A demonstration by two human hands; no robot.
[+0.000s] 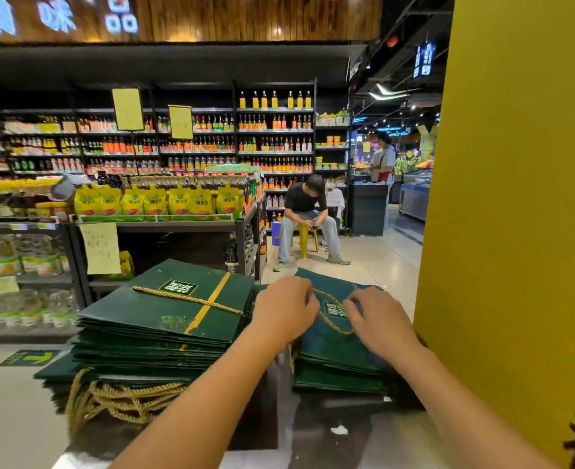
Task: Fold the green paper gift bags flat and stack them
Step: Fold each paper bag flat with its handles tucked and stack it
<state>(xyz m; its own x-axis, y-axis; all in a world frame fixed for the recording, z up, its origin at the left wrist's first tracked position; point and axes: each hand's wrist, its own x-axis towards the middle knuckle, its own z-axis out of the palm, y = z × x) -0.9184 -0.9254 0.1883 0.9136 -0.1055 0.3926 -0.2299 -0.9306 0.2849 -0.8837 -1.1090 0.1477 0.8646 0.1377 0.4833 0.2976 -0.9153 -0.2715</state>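
A tall stack of flattened dark green gift bags (164, 319) with gold rope handles lies at the left, one gold cord across its top bag. A lower stack of green bags (333, 353) lies to the right. My left hand (284, 309) and my right hand (379, 319) rest on the top bag of this right stack, fingers curled at its gold rope handle (333, 319). Whether either hand pinches the cord is unclear.
A big yellow panel (516, 214) stands close on the right. Behind the stacks is a dark shelf unit (184, 228) with yellow packets. A person sits on a yellow stool (304, 242) in the aisle beyond. Loose gold cords (120, 397) hang from the left stack's front.
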